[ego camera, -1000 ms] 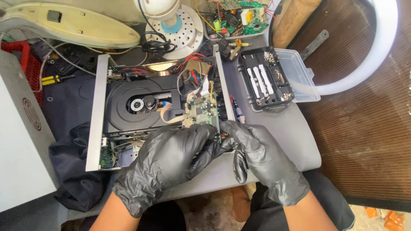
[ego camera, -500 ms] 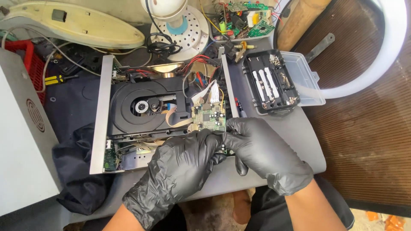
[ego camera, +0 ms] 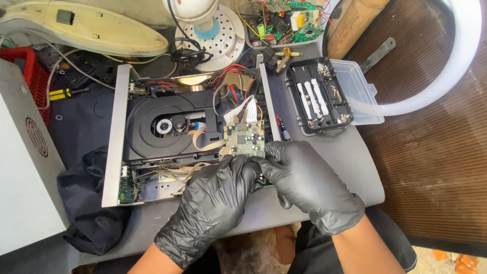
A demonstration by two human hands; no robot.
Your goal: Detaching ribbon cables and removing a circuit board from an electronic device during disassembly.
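We see 1 package: a clear plastic box [ego camera: 357, 91], rectangular, lid open, upper right of the bench, just beside a black tray [ego camera: 319, 96] with white strips. We spot no screens or signs. A grey case [ego camera: 25, 152] at the left edge carries a round red printed mark [ego camera: 36, 137], too small for us to tell its kind. No other labels show.

Black glove on the left hand [ego camera: 215, 208], glossy, thin, stretched tight over knuckles and wrinkling toward the wrist. Same black glove on the right hand [ego camera: 309, 185], shiny highlights along the fingers, cuff ending at the wrist. Bare forearms below both cuffs, no sleeves. Dark trousers [ego camera: 390, 243] at the near right edge.
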